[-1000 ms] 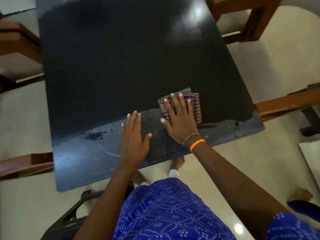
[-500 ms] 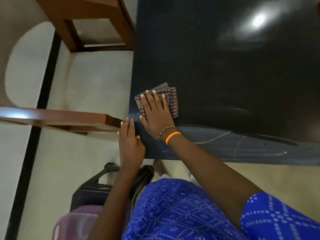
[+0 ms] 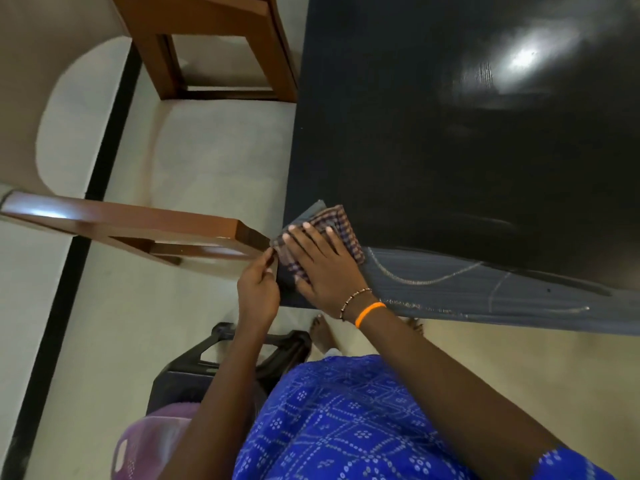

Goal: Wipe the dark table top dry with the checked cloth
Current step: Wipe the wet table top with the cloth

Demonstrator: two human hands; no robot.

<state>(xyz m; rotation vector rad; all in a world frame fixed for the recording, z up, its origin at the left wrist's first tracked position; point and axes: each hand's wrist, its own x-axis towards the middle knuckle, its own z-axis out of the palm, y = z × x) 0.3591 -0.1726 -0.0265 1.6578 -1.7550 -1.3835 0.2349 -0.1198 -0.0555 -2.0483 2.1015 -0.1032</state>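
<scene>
Nearest, at 6 o'clock, a blue patterned garment (image 3: 346, 420) fills the bottom of the view, with a black stool (image 3: 194, 372) and a pale purple basket (image 3: 145, 441) at 7 o'clock on the cream floor (image 3: 138, 323). The left hand (image 3: 258, 289) sits just off the near left corner of the table (image 3: 450, 168), fingers curled and pinching the edge of the cloth (image 3: 341, 225). The right hand (image 3: 322, 263) lies flat and spread on the folded checked cloth, pressing it down on that corner; an orange band (image 3: 370, 313) and a bead bracelet (image 3: 355, 299) circle its wrist. A brown wooden chair (image 3: 138, 230) at 9 o'clock reaches almost to the cloth, crowding that corner. The near strip of table looks paler and streaked. A second wooden chair (image 3: 207, 46) stands at 11 o'clock, close beside the table's left edge.
</scene>
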